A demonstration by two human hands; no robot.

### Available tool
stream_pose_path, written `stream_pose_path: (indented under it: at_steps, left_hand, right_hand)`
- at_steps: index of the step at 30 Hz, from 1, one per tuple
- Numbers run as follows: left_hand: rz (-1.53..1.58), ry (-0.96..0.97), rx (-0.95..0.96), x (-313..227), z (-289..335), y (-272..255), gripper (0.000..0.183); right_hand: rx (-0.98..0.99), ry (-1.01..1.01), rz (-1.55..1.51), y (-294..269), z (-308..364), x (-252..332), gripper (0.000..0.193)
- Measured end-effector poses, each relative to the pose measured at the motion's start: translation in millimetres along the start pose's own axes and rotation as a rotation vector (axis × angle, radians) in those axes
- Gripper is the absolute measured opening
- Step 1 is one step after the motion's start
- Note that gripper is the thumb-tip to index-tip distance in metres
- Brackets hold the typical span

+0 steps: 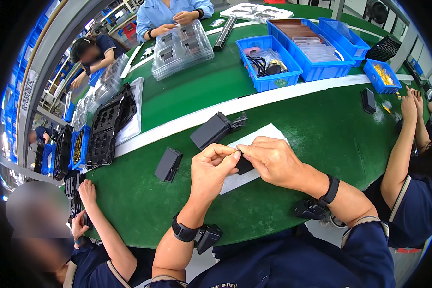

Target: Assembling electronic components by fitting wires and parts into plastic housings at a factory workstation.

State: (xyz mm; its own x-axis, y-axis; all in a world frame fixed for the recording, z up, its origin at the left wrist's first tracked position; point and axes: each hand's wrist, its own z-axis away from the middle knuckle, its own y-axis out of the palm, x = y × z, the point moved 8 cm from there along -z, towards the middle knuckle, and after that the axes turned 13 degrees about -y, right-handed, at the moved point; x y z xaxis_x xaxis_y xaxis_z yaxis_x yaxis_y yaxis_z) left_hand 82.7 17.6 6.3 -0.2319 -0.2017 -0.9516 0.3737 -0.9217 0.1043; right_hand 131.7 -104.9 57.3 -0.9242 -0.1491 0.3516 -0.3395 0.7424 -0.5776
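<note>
My left hand (211,169) and my right hand (277,162) meet over a white sheet (236,183) on the green table. Both are closed in a pinch, thumbs and forefingers together at the edge of a small black part (245,166). My fingers hide most of this part, so its kind cannot be made out. Just beyond my left hand lies a stack of flat black cases (210,131), with thin dark pieces at its right end. Another black case (168,164) rests to the left of that hand.
A white strip (187,123) crosses the green table (129,197). Beyond it stand blue bins (276,82) and clear trays (182,50). Black trays (108,126) are at the left. Co-workers sit close on both sides; another person works across the table.
</note>
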Motion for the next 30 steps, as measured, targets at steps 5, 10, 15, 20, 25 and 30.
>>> stream_pose_path:
  at_steps: [5, 10, 15, 20, 25, 30]
  left_hand:
    - [-0.013, 0.020, -0.018, 0.3, -1.8, 0.2, 0.009]
    - [0.088, -0.015, -0.063, 2.5, -3.4, -4.5, 0.009]
    - [0.362, -0.002, 0.034, 2.2, -3.1, -12.1, 0.024]
    - [0.289, -0.042, 0.062, 5.5, -2.7, -1.5, 0.023]
    - [0.178, -0.001, 0.019, 3.0, 0.4, -0.9, 0.019]
    - [0.121, 0.023, -0.002, 0.7, 2.7, 1.8, 0.019]
  right_hand:
    - [-0.054, -0.042, 0.060, 0.9, -1.7, 6.3, 0.023]
    - [0.023, 0.173, -0.082, -0.8, -3.4, -6.4, 0.023]
    - [0.015, 0.540, -0.389, 12.7, 9.2, -21.0, 0.016]
    - [-0.089, 0.528, -0.401, 9.7, 12.0, -22.6, 0.014]
    - [-0.173, 0.405, -0.338, -0.6, 5.9, -19.6, 0.014]
    - [-0.159, 0.372, -0.301, -2.2, 6.0, -18.0, 0.011]
